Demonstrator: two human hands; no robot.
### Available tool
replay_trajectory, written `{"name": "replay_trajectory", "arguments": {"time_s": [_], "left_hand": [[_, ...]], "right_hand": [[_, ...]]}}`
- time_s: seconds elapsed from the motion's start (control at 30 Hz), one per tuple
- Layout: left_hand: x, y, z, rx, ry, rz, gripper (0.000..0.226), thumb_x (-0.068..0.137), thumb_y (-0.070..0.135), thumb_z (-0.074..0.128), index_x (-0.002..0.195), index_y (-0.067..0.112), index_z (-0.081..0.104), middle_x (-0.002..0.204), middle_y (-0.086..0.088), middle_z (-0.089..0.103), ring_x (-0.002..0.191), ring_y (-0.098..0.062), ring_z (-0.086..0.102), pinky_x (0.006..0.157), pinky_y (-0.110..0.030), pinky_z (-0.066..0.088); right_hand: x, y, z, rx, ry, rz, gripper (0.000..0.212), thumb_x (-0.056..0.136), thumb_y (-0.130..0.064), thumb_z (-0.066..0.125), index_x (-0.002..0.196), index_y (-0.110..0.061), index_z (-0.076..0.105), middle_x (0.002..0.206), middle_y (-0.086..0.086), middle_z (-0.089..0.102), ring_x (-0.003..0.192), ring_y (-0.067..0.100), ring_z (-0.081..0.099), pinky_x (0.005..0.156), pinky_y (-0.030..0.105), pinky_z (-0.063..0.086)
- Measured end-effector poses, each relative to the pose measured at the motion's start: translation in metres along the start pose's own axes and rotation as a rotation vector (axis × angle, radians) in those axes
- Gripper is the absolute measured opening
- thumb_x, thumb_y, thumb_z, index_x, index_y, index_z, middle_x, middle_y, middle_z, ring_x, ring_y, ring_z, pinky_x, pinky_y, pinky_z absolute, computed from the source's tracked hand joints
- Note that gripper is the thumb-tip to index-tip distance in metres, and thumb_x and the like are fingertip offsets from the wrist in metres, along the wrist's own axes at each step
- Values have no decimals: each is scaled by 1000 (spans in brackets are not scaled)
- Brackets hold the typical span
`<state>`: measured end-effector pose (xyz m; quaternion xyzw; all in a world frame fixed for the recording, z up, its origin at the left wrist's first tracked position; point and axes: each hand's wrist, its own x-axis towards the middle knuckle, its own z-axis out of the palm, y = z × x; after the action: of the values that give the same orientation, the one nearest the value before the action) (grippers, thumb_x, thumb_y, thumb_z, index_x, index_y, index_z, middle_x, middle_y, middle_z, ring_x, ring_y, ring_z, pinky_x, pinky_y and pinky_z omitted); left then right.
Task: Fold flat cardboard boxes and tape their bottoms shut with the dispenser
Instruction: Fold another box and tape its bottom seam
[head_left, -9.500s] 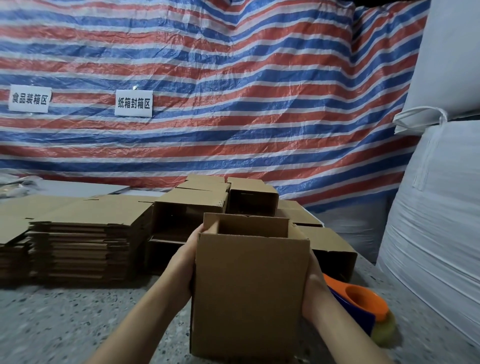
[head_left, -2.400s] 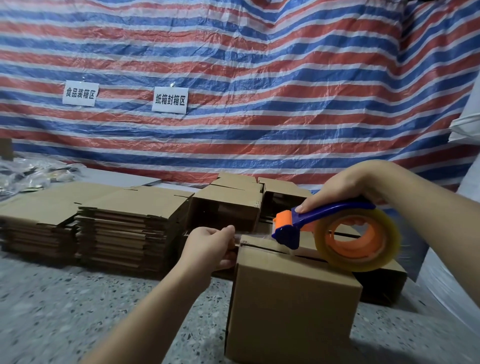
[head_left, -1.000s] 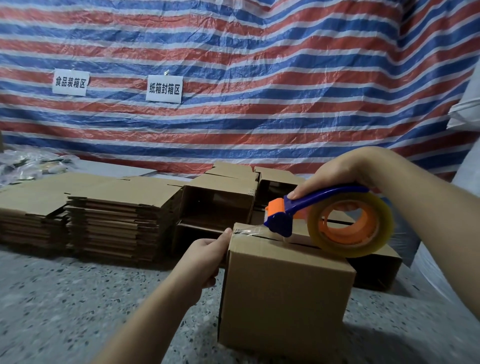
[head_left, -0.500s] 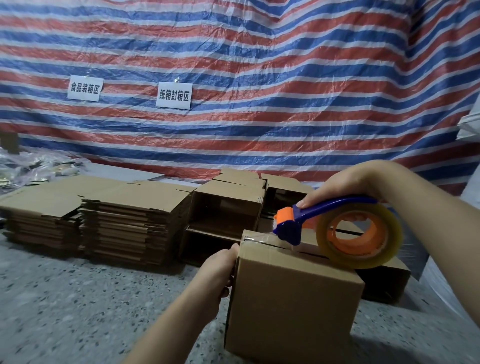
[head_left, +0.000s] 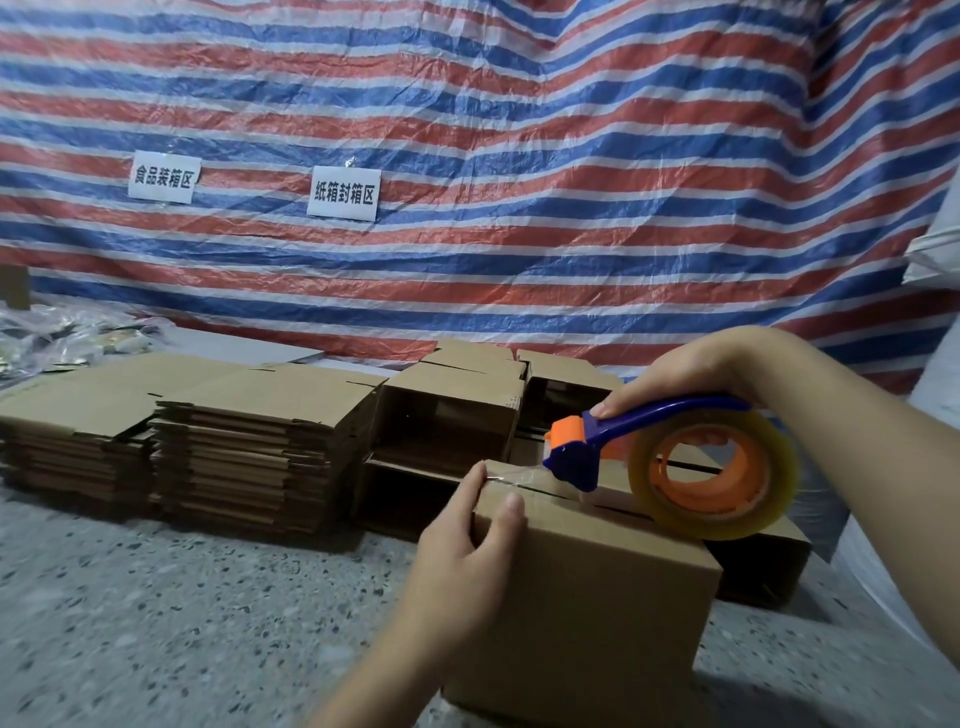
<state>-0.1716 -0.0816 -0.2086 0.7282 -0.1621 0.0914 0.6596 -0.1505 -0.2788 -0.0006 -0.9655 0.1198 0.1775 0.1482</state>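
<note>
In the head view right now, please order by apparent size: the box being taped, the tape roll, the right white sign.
1. Box being taped, though nearest the camera.
2. Tape roll.
3. Right white sign, far back, so unsure.

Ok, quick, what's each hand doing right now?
Left hand: grips the box corner, thumb pressing the tape end.
Right hand: grips the tape dispenser.

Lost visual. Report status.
Left hand pins tape end on box corner. Right hand grips dispenser on seam. Nothing in the way.

white sign (head_left: 163, 176) 食品装箱区, white sign (head_left: 343, 194) 纸箱封箱区, on striped tarp (head_left: 571, 182)
</note>
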Motion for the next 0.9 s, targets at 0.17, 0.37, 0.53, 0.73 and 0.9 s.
{"name": "replay_trajectory", "arguments": {"time_s": [0.17, 0.37, 0.53, 0.73, 0.9], "left_hand": [[-3, 2, -3, 114, 6, 32, 85, 77, 73, 33, 153, 37, 28, 151, 12, 40, 125, 1, 35, 101, -23, 32], [-1, 12, -11, 451, 5, 52, 74, 96, 63, 37, 157, 34, 7, 157, 10, 34, 139, -11, 36, 111, -30, 32], [12, 24, -19, 804, -139, 296, 70, 94, 68, 29, 156, 37, 15, 162, 19, 12, 147, 2, 6, 122, -30, 6], [15, 27, -19, 1073, -175, 306, 96, 73, 87, 2, 151, 40, 30, 159, 19, 27, 148, -4, 18, 122, -37, 8], [17, 25, -20, 1122, -149, 313, 97, 72, 89, 0, 149, 41, 33, 157, 22, 30, 147, -5, 20, 121, -39, 9]], "right_hand": [[2, -2, 0, 0, 1, 3, 69, 60, -66, 73, 106, -16, 63, 74, 4, 76, 54, 12, 69, 49, 21, 53], [6, 0, -1, -10, -1, 5, 76, 54, -68, 76, 108, -15, 65, 80, 5, 77, 60, 13, 71, 53, 22, 55], [10, 0, -2, -23, -5, 14, 76, 55, -70, 76, 108, -16, 66, 81, 4, 77, 61, 14, 72, 56, 23, 56], [12, -4, -4, -58, -39, 40, 79, 55, -69, 76, 111, -15, 69, 83, 5, 77, 61, 14, 70, 55, 23, 55], [6, -2, -12, -165, -42, 92, 89, 47, -73, 75, 111, -11, 67, 82, 7, 77, 64, 17, 73, 55, 25, 56]]}}
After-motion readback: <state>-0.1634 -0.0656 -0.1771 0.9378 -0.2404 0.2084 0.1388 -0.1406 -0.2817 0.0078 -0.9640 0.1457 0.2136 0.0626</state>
